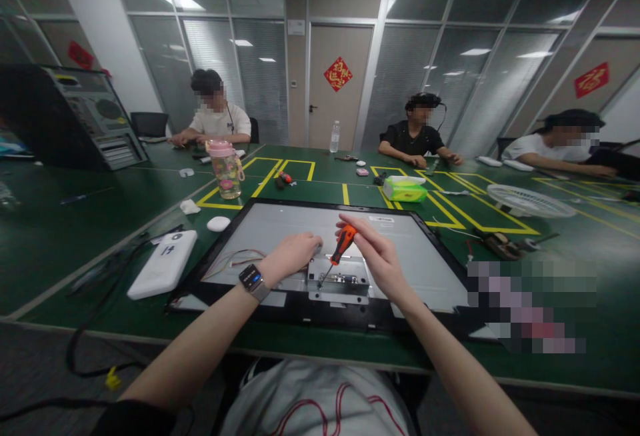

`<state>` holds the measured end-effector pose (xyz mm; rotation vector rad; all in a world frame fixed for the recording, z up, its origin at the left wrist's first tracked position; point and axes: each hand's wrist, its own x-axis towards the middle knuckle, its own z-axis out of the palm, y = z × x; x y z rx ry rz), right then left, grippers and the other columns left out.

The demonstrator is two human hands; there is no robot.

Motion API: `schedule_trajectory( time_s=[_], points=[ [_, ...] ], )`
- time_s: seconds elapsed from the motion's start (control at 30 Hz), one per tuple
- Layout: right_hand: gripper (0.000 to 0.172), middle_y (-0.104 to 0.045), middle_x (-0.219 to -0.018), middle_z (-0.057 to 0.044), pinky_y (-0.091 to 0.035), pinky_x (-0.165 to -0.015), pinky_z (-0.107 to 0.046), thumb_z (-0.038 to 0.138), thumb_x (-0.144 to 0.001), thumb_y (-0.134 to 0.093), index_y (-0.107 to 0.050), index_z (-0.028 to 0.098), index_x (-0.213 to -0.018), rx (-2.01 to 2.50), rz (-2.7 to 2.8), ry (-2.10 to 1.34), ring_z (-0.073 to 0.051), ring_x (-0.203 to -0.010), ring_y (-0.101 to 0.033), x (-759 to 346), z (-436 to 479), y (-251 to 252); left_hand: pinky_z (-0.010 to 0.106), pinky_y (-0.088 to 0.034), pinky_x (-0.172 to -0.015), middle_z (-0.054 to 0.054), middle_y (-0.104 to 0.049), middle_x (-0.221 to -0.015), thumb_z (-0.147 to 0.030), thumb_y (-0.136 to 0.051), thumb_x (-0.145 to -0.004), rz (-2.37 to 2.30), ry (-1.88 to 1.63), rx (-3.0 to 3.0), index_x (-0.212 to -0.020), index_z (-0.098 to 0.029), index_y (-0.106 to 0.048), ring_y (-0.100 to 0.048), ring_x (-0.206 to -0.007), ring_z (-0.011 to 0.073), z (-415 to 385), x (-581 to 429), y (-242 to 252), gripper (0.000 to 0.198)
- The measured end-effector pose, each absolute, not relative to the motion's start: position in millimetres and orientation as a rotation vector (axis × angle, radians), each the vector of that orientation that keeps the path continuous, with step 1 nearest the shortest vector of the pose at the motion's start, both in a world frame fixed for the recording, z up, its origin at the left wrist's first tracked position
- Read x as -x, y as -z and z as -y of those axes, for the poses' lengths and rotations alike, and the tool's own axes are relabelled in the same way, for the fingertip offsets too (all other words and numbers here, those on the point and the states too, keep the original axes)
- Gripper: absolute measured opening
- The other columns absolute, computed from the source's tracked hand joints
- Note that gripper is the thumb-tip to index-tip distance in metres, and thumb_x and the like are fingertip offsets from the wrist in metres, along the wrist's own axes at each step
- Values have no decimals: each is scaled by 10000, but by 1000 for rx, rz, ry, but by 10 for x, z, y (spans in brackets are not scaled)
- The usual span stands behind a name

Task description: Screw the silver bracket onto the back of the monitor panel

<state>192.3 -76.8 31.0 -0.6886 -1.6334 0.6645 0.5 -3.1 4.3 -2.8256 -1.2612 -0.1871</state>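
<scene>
Right hand: The screwdriver [344, 244] is grasped by the fingers of the right hand [376, 253] at its orange-and-black handle; the shaft is slanted down to the left.
Screwdriver tip: It is positioned at the lower left part of the metal bracket [356, 289]; whether a screw is engaged cannot be told.
Left hand: The left hand [293, 255] is placed at the upper left of the bracket, with fingers bent; whether anything is grasped by them cannot be told. A smartwatch [253, 281] is worn on the wrist.
Display panel: The black-framed panel [420, 256] is laid flat on the table [60, 229], near its front edge; the bracket is located on it, toward the front edge of the panel. Thin cables [235, 257] are spread left of the bracket.
Left of panel: A white block marked "14" [165, 266] and a rounded white object [219, 223] are set down.
Beyond panel: A pink-lidded bottle [227, 173], a green packet [405, 189] and a clear bottle [335, 137] are stood or laid among yellow tape lines [345, 194].
Far left: A computer case [75, 119] is placed on the table.
Far side: Three people are seated.
</scene>
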Motion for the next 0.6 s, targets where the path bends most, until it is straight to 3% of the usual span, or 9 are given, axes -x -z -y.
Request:
schedule_trajectory(
  time_s=[0.07,0.2,0.3,0.5,0.6],
  points=[
    [280,-658,-1025,-50,-516,-881,-362,338,-954,-545,-671,282,-1198,665,1614,-752,-191,-937,-639,-1933,767,-318,307,-477,-739,101,-663,-961,-166,-329,-977,1264,181,2837,-1048,-177,-602,-660,-862,225,31,-6,-48,282],
    [124,-618,-922,-26,-534,-723,-302,344,-820,-726,-738,253,-903,641,1496,-815,-167,-815,-607,-1939,716,-297,302,-478,-751,93,-664,-955,-187,-325,-986,1288,201,2838,-1068,-182,-603,-656,-858,217,29,-4,-43,290],
    [141,-591,-853,-12,-531,-696,-298,376,-772,-771,-727,246,-800,603,1441,-921,-173,-816,-606,-1948,680,-267,298,-478,-745,88,-664,-962,-191,-327,-987,1283,212,2839,-1080,-189,-602,-656,-857,215,27,-2,-36,290],
    [251,-700,-961,-38,-508,-888,-378,423,-905,-631,-701,291,-1107,575,1457,-1066,-202,-960,-657,-1953,692,-254,308,-480,-769,107,-663,-974,-153,-336,-971,1263,186,2849,-1085,-176,-603,-657,-891,224,13,-2,-31,292],
    [203,-677,-994,-33,-506,-885,-355,411,-908,-630,-715,286,-1044,546,1484,-1043,-192,-973,-642,-1946,694,-257,308,-480,-786,101,-665,-972,-139,-342,-961,1266,178,2852,-1081,-183,-610,-654,-901,223,10,-3,-32,296]
  ],
)
